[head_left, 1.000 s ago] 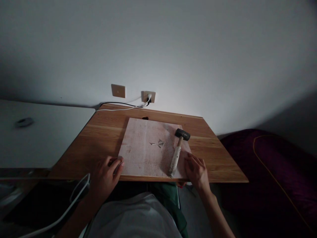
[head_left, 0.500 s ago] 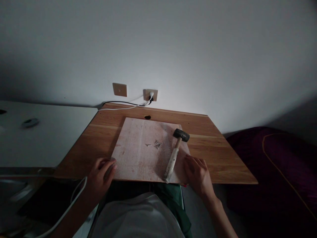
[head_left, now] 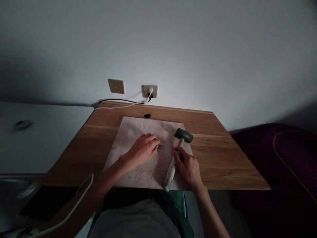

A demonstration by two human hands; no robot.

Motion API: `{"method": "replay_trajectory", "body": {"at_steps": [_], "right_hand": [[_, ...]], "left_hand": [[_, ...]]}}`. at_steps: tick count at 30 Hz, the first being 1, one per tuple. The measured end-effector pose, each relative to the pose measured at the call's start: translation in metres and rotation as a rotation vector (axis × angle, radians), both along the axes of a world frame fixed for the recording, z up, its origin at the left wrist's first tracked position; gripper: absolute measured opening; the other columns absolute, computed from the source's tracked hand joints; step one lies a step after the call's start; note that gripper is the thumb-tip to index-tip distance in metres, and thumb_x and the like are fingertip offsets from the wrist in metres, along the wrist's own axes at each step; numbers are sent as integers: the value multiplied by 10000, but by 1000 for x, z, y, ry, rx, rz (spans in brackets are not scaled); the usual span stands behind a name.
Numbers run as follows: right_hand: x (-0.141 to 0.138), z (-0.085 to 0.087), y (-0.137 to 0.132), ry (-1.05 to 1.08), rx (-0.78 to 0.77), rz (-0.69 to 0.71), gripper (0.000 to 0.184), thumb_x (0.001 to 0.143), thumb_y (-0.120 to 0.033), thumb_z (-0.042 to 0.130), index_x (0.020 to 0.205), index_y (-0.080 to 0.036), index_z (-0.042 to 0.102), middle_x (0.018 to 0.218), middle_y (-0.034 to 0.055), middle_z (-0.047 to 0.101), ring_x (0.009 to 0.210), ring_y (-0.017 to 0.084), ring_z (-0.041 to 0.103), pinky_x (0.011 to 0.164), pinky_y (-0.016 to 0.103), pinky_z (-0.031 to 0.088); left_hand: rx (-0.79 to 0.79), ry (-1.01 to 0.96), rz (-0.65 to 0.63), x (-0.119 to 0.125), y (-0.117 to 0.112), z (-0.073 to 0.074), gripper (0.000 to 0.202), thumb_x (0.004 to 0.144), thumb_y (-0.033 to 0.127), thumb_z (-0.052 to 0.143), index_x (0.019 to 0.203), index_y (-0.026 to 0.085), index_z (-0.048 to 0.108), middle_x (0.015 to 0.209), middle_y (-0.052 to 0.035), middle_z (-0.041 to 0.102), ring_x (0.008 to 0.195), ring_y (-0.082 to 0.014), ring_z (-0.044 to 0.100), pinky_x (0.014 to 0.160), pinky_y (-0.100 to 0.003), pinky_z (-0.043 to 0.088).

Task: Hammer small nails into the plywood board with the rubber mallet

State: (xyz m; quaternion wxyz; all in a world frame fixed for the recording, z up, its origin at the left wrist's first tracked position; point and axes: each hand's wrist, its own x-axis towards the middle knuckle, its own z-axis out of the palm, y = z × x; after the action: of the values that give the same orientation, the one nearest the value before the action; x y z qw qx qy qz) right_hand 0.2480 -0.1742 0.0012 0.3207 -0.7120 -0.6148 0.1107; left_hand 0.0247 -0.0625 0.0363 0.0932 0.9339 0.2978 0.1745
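A pale square board (head_left: 138,129) lies on a wooden desk (head_left: 218,155). A mallet (head_left: 183,135) with a dark head and a light handle rests on the board's right side. My right hand (head_left: 188,167) lies over the middle of the handle with its fingers curling round it. My left hand (head_left: 143,148) reaches onto the board's middle, fingertips pinched at a small heap of nails (head_left: 159,146), mostly hidden under the fingers.
A white table (head_left: 44,132) adjoins the desk on the left. Two wall plates (head_left: 116,86) sit behind the desk, one with cables (head_left: 123,102) plugged in. A dark red cushion (head_left: 284,165) lies to the right. A white cable (head_left: 74,201) runs by my left arm.
My left hand left the board's near left corner and reached to the nails. My right hand moved from the near right corner onto the mallet's handle. The view shifted slightly.
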Motion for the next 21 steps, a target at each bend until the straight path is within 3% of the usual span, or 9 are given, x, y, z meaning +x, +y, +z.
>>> {"method": "replay_trajectory", "body": {"at_steps": [5, 9, 15, 18, 21], "right_hand": [[3, -5, -1, 86, 28, -23, 424, 1064, -537, 536, 1142, -228, 815, 738, 30, 767, 598, 194, 700, 596, 254, 470], [3, -5, -2, 117, 39, -22, 425, 1066, -533, 539, 1143, -222, 819, 780, 37, 780, 616, 188, 690, 624, 254, 490], [2, -3, -3, 117, 33, -2, 421, 1078, -530, 536, 1185, -235, 817, 843, 54, 807, 655, 208, 717, 666, 269, 524], [2, -2, -4, 121, 37, -2, 412, 1085, -513, 525, 1183, -243, 820, 863, 58, 817, 671, 215, 731, 671, 273, 528], [1, -1, -3, 113, 33, -4, 403, 1086, -494, 519, 1169, -244, 824, 866, 63, 822, 679, 221, 740, 678, 281, 537]], "left_hand": [[-122, 59, -116, 18, 39, 8, 198, 957, 99, 602, 963, 189, 779, 989, -70, 751, 912, -210, 696, 868, -332, 535], [-261, 59, -213, 25, 60, 4, 154, 934, 131, 620, 848, 183, 737, 884, -43, 740, 834, -186, 674, 774, -292, 474], [-411, -77, -165, 26, 100, -5, 105, 893, 159, 627, 830, 155, 711, 773, -15, 699, 725, -144, 625, 720, -255, 436], [-521, -41, -242, 16, 105, -2, 103, 854, 193, 650, 906, 162, 734, 794, -4, 703, 726, -138, 624, 711, -243, 445], [-574, 64, -232, -1, 95, 5, 151, 798, 194, 670, 933, 176, 735, 746, 24, 654, 686, -131, 587, 673, -241, 418]]}}
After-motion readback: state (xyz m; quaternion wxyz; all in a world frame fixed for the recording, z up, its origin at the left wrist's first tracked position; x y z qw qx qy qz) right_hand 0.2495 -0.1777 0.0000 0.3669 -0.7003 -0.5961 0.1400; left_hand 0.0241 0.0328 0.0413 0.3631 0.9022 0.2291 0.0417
